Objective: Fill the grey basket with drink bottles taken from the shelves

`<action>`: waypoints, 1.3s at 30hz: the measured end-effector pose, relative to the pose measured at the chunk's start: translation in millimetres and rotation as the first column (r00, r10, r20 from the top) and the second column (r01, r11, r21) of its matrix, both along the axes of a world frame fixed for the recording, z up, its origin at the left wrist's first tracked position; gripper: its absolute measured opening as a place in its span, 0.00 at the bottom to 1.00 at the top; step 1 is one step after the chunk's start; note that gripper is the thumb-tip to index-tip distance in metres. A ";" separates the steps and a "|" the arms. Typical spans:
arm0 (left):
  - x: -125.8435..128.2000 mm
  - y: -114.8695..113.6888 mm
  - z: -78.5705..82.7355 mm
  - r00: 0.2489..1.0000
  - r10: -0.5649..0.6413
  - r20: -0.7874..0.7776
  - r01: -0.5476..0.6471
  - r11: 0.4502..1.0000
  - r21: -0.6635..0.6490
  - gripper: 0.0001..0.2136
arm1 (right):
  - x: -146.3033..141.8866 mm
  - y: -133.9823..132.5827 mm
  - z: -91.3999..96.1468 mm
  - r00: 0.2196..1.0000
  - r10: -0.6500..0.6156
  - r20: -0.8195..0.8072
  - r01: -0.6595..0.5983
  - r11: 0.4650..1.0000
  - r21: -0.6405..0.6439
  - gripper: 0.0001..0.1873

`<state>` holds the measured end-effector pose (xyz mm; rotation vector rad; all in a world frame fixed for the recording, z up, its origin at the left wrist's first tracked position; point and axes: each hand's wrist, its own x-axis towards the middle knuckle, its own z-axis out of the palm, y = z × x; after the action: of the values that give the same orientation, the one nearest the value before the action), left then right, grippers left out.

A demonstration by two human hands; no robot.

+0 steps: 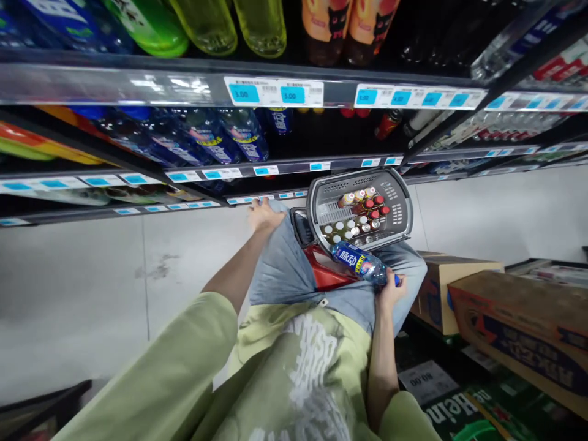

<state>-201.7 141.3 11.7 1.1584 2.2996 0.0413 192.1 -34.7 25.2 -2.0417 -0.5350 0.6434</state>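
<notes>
The blue-labelled bottle point(361, 262) is tilted over the lap, its base end at the near rim of the grey basket point(403, 205)—whether the two touch, I cannot tell. The right hand point(389, 293) has its fingers closed round the bottle's neck end, so the step in hand looks like handling this one bottle; moving it farther over the basket would call for lifting the base past that rim. Inside, white-capped bottles point(339, 226) and red-capped bottles point(374, 208) fill much of the floor, leaving limited room. The left hand point(264, 217) is at the left knee, holding nothing visible, fingers slightly apart. Ahead, the shelf point(340, 162) hems in the basket's far side; cardboard boxes point(519, 331) crowd the right—near the right knee.
</notes>
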 end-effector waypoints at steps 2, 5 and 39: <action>-0.5 2.0 -4.7 1.000 0.006 0.013 -0.006 1.000 0.010 0.38 | -2.8 4.6 -2.5 0.990 -0.090 0.109 0.090 0.996 0.002 0.23; -1.5 3.1 -8.8 0.999 0.023 0.031 -0.024 0.999 0.025 0.38 | -6.9 10.4 -4.3 0.972 -0.112 0.207 0.115 0.993 -0.003 0.22; 0.8 13.0 0.2 0.983 -0.003 0.182 -0.012 0.996 0.085 0.26 | -60.4 266.2 -106.4 0.970 0.098 0.221 -0.024 0.949 -0.313 0.17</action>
<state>-200.9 154.3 11.9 1.1421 2.1565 0.2399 131.7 231.5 -81.2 -2.4245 -0.6712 0.5518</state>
